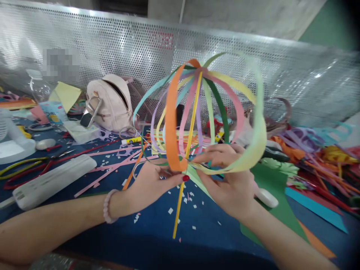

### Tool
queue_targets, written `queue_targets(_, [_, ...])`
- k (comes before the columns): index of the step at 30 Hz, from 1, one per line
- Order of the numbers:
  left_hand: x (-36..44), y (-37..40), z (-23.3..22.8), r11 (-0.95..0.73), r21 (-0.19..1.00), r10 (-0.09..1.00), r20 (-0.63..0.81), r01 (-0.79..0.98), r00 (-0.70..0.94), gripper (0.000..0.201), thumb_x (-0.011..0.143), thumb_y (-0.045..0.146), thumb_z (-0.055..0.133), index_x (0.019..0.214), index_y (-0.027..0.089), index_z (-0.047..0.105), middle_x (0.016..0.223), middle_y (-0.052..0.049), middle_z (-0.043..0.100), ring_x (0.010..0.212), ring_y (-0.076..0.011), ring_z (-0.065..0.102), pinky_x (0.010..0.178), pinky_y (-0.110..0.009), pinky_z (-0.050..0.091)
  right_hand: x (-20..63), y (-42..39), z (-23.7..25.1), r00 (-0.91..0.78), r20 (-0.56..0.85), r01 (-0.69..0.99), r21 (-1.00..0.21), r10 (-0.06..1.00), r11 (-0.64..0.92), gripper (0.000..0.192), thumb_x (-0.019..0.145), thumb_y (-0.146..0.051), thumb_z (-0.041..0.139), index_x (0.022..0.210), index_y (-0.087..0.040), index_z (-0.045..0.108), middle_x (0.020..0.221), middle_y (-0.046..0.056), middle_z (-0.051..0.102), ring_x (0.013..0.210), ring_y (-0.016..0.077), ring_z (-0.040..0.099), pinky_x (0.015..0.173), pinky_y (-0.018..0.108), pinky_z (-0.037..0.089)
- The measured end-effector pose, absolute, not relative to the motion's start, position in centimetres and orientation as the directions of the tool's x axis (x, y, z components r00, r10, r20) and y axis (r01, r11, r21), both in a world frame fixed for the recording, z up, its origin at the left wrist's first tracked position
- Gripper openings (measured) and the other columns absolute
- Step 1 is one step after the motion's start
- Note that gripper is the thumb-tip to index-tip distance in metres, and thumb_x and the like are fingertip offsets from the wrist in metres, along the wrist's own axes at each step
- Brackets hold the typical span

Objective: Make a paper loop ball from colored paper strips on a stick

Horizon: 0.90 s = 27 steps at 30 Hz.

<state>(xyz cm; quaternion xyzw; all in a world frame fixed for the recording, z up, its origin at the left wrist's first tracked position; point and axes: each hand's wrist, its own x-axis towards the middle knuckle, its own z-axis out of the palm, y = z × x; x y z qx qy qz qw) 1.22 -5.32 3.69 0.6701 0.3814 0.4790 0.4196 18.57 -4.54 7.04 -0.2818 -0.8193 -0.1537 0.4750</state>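
Observation:
A globe of curved paper strips in orange, green, pink, yellow, blue and purple stands upright around a thin yellow stick. The stick runs from the gathered top down past the strips' lower ends. My left hand pinches the lower end of the orange strip against the stick, thumb in front. On the other side my right hand is closed on the lower part of a pale green and yellow strip, close to the stick. Its fingertips are partly covered by that strip.
Small paper scraps litter the blue table. At left lie scissors, a white power bank-like bar and a pink backpack. A glue stick lies behind. Green paper and coloured strips fill the right.

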Motion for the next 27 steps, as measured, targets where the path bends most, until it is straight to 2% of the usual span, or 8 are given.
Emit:
queue_targets(2, [1.3,-5.3,3.7,-0.319,0.945,0.925,0.295,0.069,0.239,0.009,0.071,0.023,0.065,0.077,0.016,0.066,0.08,-0.001,0.069,0.075,-0.0151,0.063,0.066,-0.022,0.052,18.5,-4.5,6.9,-0.391,0.853,0.605,-0.045,0.345,0.795,0.018,0.073,-0.01,0.06,0.074,-0.024,0.048,0.071,-0.001,0.068,0.079,0.022,0.063,0.075,0.041,0.04])
queue_targets(6, [1.4,-5.1,3.2,-0.221,0.974,0.939,0.226,-0.047,0.26,0.011,0.069,0.024,0.067,0.075,0.016,0.063,0.078,-0.001,0.066,0.076,-0.015,0.061,0.07,-0.024,0.052,18.5,-4.2,6.7,-0.389,0.858,0.615,-0.029,0.336,0.788,0.017,0.074,-0.011,0.061,0.081,-0.024,0.052,0.075,-0.001,0.068,0.076,0.0212,0.064,0.081,0.044,0.039])
queue_targets(11, [1.3,-4.7,2.9,-0.199,0.979,0.941,0.183,0.03,0.284,0.016,0.071,0.029,0.065,0.066,0.015,0.06,0.064,0.001,0.057,0.058,-0.0086,0.05,0.052,-0.018,0.041,18.8,-3.5,6.9,-0.333,0.88,0.633,-0.059,0.34,0.772,0.021,0.074,-0.015,0.065,0.09,-0.023,0.054,0.085,0.003,0.068,0.086,0.0237,0.063,0.081,0.044,0.041])
queue_targets(17, [1.5,-4.9,3.1,-0.174,0.985,0.941,0.169,-0.008,0.292,0.017,0.071,0.031,0.065,0.069,0.015,0.06,0.066,0.0,0.057,0.06,-0.0093,0.05,0.054,-0.02,0.04,18.8,-3.5,6.8,-0.368,0.865,0.672,-0.005,0.341,0.741,0.016,0.075,-0.01,0.061,0.083,-0.023,0.054,0.076,0.0,0.066,0.078,0.0201,0.063,0.081,0.041,0.043])
queue_targets(21, [1.3,-4.6,2.8,-0.201,0.98,0.931,0.192,-0.005,0.311,0.02,0.071,0.034,0.065,0.071,0.014,0.06,0.068,-0.001,0.06,0.062,-0.0102,0.053,0.057,-0.021,0.043,18.8,-3.4,6.9,-0.378,0.835,0.676,-0.046,0.399,0.735,0.017,0.076,-0.013,0.06,0.087,-0.024,0.054,0.088,0.002,0.067,0.087,0.0217,0.062,0.084,0.042,0.042])
queue_targets(24, [1.2,-4.3,2.5,-0.226,0.974,0.928,0.211,0.015,0.307,0.02,0.074,0.034,0.064,0.073,0.015,0.06,0.069,0.0,0.06,0.062,-0.0095,0.053,0.057,-0.02,0.042,19.3,-3.0,7.1,-0.381,0.8,0.689,-0.088,0.463,0.719,0.034,0.07,-0.024,0.068,0.1,-0.024,0.053,0.104,0.007,0.062,0.101,0.0279,0.056,0.086,0.047,0.041])
queue_targets(26, [1.1,-4.0,2.4,-0.24,0.97,0.929,0.217,0.043,0.298,0.021,0.075,0.036,0.064,0.073,0.015,0.06,0.068,0.0,0.059,0.061,-0.0091,0.052,0.055,-0.019,0.041,19.9,-2.4,7.3,-0.305,0.825,0.675,-0.165,0.475,0.719,0.047,0.066,-0.032,0.073,0.106,-0.023,0.05,0.108,0.009,0.059,0.104,0.0306,0.053,0.085,0.048,0.042])
queue_targets(27, [1.0,-3.9,2.4,-0.246,0.967,0.931,0.219,0.059,0.293,0.022,0.075,0.037,0.063,0.072,0.015,0.06,0.068,0.0,0.059,0.06,-0.009,0.051,0.054,-0.019,0.04,20.3,-2.1,7.4,-0.234,0.863,0.649,-0.204,0.448,0.733,0.05,0.065,-0.035,0.073,0.107,-0.023,0.049,0.108,0.01,0.057,0.103,0.0305,0.053,0.084,0.047,0.043])
